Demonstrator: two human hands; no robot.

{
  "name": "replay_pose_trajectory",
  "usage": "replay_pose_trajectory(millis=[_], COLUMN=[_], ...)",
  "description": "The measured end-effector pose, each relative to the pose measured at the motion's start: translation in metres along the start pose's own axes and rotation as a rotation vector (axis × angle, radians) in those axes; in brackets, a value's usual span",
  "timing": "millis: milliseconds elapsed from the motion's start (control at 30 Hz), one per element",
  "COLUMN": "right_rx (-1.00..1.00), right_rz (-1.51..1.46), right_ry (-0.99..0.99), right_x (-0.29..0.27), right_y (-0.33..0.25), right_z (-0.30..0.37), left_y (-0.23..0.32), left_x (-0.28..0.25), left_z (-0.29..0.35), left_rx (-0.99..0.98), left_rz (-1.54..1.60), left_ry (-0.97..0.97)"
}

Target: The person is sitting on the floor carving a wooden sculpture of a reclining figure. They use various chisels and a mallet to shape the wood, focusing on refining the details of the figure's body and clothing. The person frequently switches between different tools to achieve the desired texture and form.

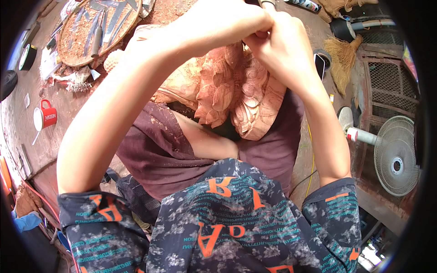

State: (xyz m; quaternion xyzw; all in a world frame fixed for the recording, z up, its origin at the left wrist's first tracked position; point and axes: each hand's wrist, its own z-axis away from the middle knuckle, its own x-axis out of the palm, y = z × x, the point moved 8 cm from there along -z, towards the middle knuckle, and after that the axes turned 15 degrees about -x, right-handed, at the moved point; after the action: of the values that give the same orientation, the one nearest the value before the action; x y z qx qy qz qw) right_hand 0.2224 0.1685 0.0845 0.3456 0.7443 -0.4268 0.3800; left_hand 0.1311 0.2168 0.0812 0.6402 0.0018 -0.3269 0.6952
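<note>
A reddish-brown wood carving [218, 86], cut with overlapping leaf-like or scale-like shapes, rests between my legs. Above its far end, my left hand [243, 20] and my right hand [284, 43] meet, pressed against each other. My right hand is curled into a fist, with the left one's fingers closed beside it and partly hidden. A pale rounded end [267, 3] shows just beyond them at the upper edge; it may be part of a tool, but most of it is out of sight. My left forearm covers part of the carving.
At the far left, a round woven tray [65, 55] holds several chisels [98, 34] and wood chips. A red mug [49, 113] lies tipped on the left. On the right are a straw broom [343, 61], a dark cup [322, 58] and a fan [396, 157].
</note>
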Motion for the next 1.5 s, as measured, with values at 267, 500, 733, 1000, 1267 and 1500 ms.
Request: replay_pose_trajectory(millis=[267, 500, 733, 1000, 1267, 1500], right_rx=[0.035, 0.006, -0.103, -0.148, -0.093, -0.19], right_rz=[0.308, 0.198, 0.305, 0.361, 0.25, 0.312], right_ry=[-0.034, 0.014, 0.0, 0.011, -0.014, 0.002], right_x=[0.0, 0.001, 0.003, 0.004, 0.003, 0.003], right_y=[0.002, 0.004, -0.004, -0.013, -0.016, -0.024], right_z=[0.006, 0.002, -0.002, 0.0, -0.003, -0.005], left_y=[-0.009, -0.012, -0.016, -0.024, -0.017, -0.022], left_x=[0.007, 0.0, 0.0, -0.003, -0.002, -0.008], left_z=[-0.021, -0.004, -0.015, -0.012, -0.005, 0.014], left_rx=[-0.109, -0.054, -0.117, -0.175, -0.013, -0.049], left_rz=[0.035, -0.025, 0.046, 0.06, 0.043, 0.016], left_ry=[-0.29, 0.058, -0.184, -0.271, -0.204, 0.09])
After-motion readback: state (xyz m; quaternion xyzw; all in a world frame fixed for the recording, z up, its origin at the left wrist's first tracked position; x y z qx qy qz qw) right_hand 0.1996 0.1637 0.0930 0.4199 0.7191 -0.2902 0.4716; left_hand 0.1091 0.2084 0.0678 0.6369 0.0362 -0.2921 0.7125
